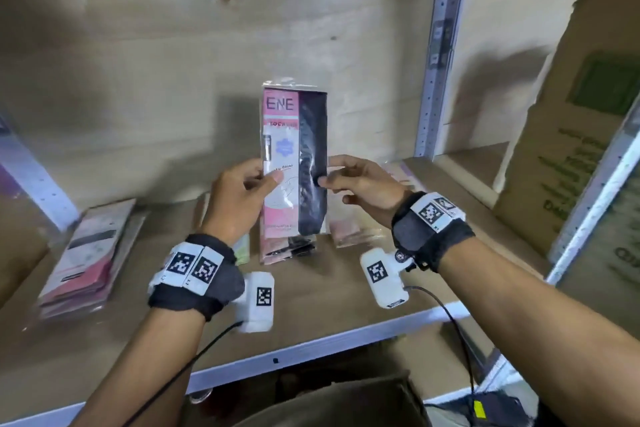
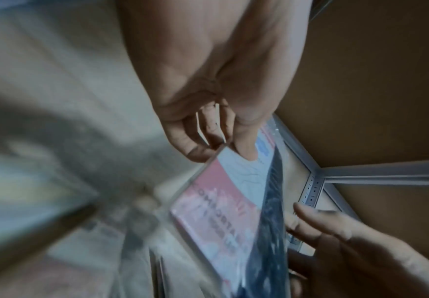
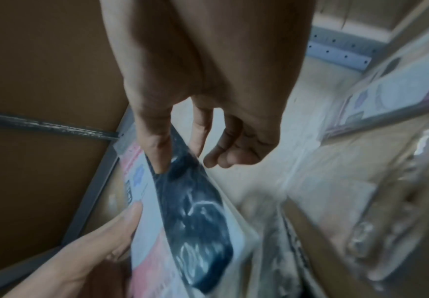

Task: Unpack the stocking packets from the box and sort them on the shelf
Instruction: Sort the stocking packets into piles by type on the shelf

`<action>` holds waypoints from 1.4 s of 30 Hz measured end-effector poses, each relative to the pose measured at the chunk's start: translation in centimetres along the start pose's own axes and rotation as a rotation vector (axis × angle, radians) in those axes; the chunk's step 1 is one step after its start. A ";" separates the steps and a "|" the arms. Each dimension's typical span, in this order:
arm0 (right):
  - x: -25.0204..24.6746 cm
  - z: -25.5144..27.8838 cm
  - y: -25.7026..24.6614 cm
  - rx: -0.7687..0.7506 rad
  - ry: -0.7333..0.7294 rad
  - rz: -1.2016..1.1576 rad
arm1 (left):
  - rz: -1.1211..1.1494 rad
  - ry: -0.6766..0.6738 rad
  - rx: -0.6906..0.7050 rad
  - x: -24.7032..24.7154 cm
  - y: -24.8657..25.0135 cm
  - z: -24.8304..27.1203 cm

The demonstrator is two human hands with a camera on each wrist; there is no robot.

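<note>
The left hand pinches the left edge of a stocking packet between thumb and curled fingers, and the right hand pinches its right edge, thumb on the dark stocking window. The packet stands upright above the shelf — pink card with "ENE" at its top, dark stocking down its right side. Directly under it another packet of the same kind lies flat on the shelf board. Left of the held packet a stack of packets lies on the shelf; right of it, pale packets lie flat. The head view alone shows a cardboard box far right of the packet. The right wrist view shows the right hand's three other fingers curled free of the packet — the left wrist view is blurred.
</note>
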State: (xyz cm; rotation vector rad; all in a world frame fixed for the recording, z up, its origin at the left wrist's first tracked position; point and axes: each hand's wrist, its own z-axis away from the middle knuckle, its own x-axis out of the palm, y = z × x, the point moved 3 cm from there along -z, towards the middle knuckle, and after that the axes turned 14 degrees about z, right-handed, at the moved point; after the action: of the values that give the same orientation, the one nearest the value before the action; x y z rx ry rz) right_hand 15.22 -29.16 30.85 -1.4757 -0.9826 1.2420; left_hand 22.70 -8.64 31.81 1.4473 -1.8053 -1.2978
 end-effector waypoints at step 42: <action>1.8 -4.7 4.0 0.149 0.073 0.573 | -0.048 0.228 -0.573 1.7 -5.1 -0.1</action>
State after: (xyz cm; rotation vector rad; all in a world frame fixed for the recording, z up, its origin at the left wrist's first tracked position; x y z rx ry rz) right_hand 20.20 -29.10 26.74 -1.7296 -0.4099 1.6065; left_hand 24.60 -10.14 27.07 1.2525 -1.1305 -1.4507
